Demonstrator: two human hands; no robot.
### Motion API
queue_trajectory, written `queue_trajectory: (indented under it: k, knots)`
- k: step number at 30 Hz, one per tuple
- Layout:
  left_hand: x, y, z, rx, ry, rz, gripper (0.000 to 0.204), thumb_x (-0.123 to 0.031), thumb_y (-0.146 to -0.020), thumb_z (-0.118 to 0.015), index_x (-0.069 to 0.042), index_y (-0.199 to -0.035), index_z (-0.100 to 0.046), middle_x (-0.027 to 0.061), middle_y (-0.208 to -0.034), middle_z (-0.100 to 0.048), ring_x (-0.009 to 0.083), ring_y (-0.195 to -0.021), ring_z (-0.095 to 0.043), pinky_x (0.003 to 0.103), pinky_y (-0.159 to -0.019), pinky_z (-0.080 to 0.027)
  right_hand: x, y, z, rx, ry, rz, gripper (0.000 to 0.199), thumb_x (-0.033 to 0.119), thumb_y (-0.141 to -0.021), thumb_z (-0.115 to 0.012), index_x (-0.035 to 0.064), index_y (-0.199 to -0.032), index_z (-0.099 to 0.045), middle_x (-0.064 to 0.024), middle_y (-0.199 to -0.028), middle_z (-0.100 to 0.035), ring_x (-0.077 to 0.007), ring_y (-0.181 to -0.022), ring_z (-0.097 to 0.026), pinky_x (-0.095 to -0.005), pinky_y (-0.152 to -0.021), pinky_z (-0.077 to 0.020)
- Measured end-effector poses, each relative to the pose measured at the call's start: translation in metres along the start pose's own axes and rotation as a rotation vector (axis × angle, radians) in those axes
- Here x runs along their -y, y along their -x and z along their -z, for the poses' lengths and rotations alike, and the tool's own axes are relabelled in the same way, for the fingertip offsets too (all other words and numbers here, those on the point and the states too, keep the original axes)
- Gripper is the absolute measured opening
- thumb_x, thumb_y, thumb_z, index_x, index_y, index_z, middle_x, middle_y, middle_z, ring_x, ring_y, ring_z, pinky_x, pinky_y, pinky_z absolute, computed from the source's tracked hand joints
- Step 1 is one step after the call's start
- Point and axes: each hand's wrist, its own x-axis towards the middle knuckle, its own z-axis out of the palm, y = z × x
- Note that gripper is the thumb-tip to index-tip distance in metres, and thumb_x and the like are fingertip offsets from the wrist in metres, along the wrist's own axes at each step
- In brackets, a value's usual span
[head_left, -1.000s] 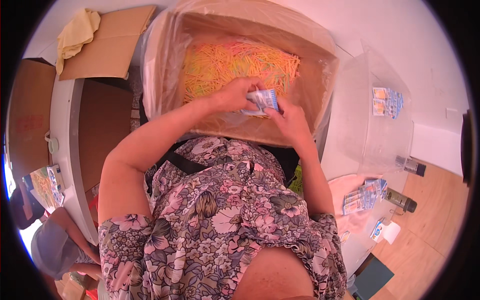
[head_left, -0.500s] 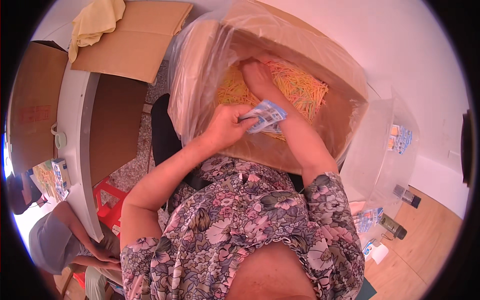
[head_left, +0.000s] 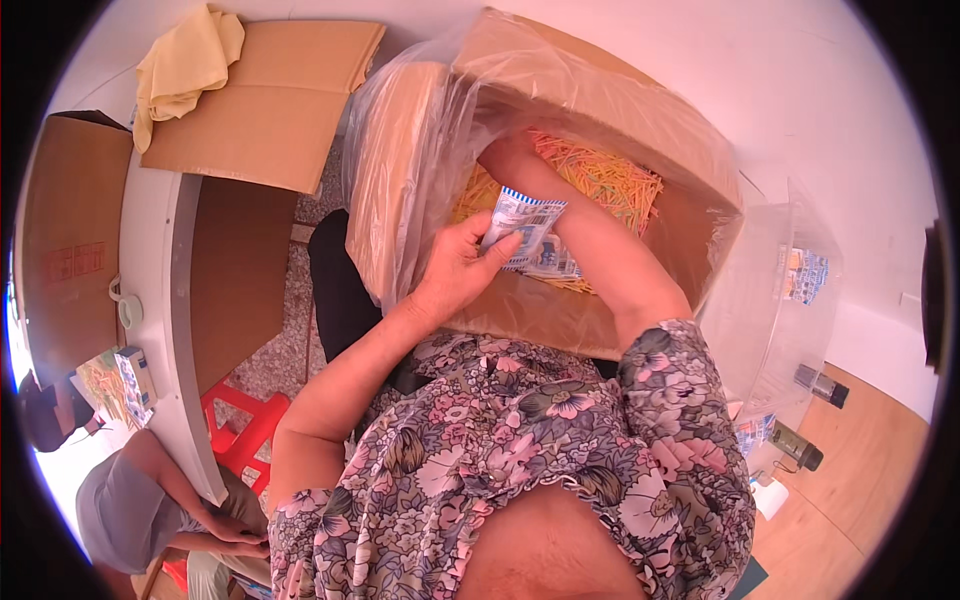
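My left hand (head_left: 460, 268) is closed on a small blue-and-white printed plastic packet (head_left: 524, 215), thumb across its front, held above the near side of a large cardboard box (head_left: 560, 320). More blue-and-white printed film (head_left: 555, 262) shows just below the packet; whether it is a separate packet I cannot tell. My right hand (head_left: 518, 162) reaches down into the box, among a heap of thin yellow, orange and pink sticks (head_left: 605, 180). Its fingers are hidden at the far left of the heap. A clear plastic liner (head_left: 395, 190) drapes over the box's left wall.
A clear plastic bin (head_left: 770, 290) stands at the right, beside two dark-capped bottles (head_left: 798, 448). At the left is a white table (head_left: 165, 300) with cardboard and a yellow cloth (head_left: 190, 60). A person (head_left: 130, 500) sits at lower left, near a red stool (head_left: 245, 430).
My left hand has turned the packet from lying sideways to standing upright, its striped edge on top. My right hand remains inside the box. The whole view has shifted slightly.
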Motion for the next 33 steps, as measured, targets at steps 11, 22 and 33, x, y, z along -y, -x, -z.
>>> queue_trajectory:
  k: [11, 22, 33]
  knots:
    - [-0.008, -0.001, -0.007, 0.225, -0.049, 0.007, 0.019, -0.005, -0.085, -0.061, 0.001, -0.103, -0.062, 0.0000, -0.087, -0.065, 0.0039, -0.081, -0.055, 0.023, -0.072, -0.048, -0.010, 0.063, 0.097, 0.549, -0.835, -0.642, 0.016, 0.016, -0.084, -0.054, 0.0011, -0.084, -0.060, -0.0097, -0.078, -0.062, -0.0192, -0.074, -0.060, -0.0339, -0.068, -0.0491]
    - [-0.013, -0.003, -0.007, 0.335, 0.083, 0.134, 0.018, -0.003, -0.085, -0.061, 0.001, -0.103, -0.063, -0.0007, -0.087, -0.065, 0.0045, -0.082, -0.056, 0.023, -0.073, -0.048, -0.048, 0.053, 0.080, 0.039, -1.914, -1.032, 0.015, 0.018, -0.089, -0.054, 0.0039, -0.092, -0.057, -0.0062, -0.078, -0.059, -0.0194, -0.069, -0.059, -0.0365, -0.062, -0.0526]
    - [-0.006, -0.005, -0.004, 0.324, 0.141, 0.146, 0.018, -0.002, -0.084, -0.062, 0.000, -0.101, -0.064, 0.0001, -0.104, -0.059, 0.0064, -0.089, -0.056, 0.023, -0.078, -0.047, -0.016, 0.078, 0.127, 0.134, -2.108, -0.810, 0.028, 0.035, -0.092, -0.053, 0.0069, -0.091, -0.054, -0.0038, -0.077, -0.057, -0.0151, -0.067, -0.056, -0.0326, -0.066, -0.0519]
